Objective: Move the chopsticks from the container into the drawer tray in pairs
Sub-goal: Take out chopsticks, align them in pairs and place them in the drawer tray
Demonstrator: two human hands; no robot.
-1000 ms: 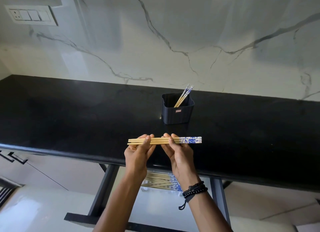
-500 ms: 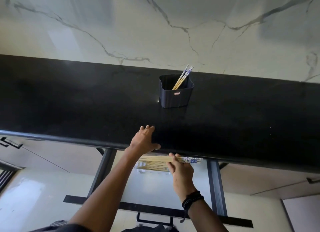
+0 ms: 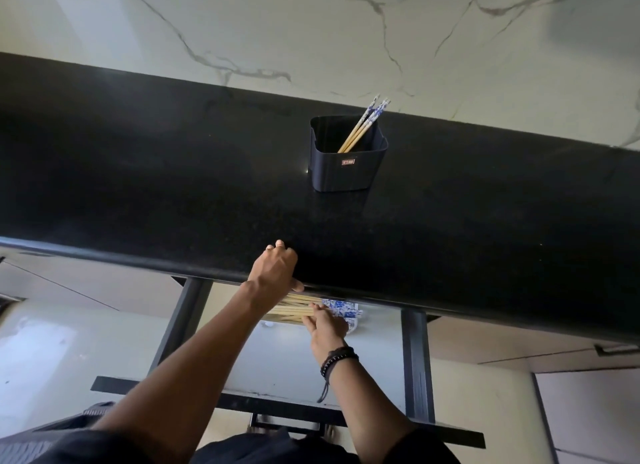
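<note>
- the left hand point(image 3: 275, 273) rested on the front edge of the black counter point(image 3: 173, 186), its fingers point(image 3: 280, 247) laid loosely together on the top and the thumb hooked under the lip; it held nothing.
- the right hand point(image 3: 327, 323) reached into the open drawer point(image 3: 417, 366) just below the counter edge, fingers extended and pressed together, lying on the chopsticks in the drawer point(image 3: 298, 307); whether it was pinching any of them could not be told.
- those chopsticks lay in a flat bundle roughly parallel to the counter front, pale wooden shafts to the left and blue-and-white patterned ends point(image 3: 341, 309) to the right, partly hidden under the counter overhang and the left wrist.
- a black beaded bracelet point(image 3: 337, 358) circled the right wrist.
- the dark container point(image 3: 346, 167) stood upright farther back on the counter, well apart from both hands.
- a few remaining chopsticks point(image 3: 363, 125) leaned in it toward the back right, patterned ends up.
- a white marble wall point(image 3: 311, 30) rose behind the counter.
</note>
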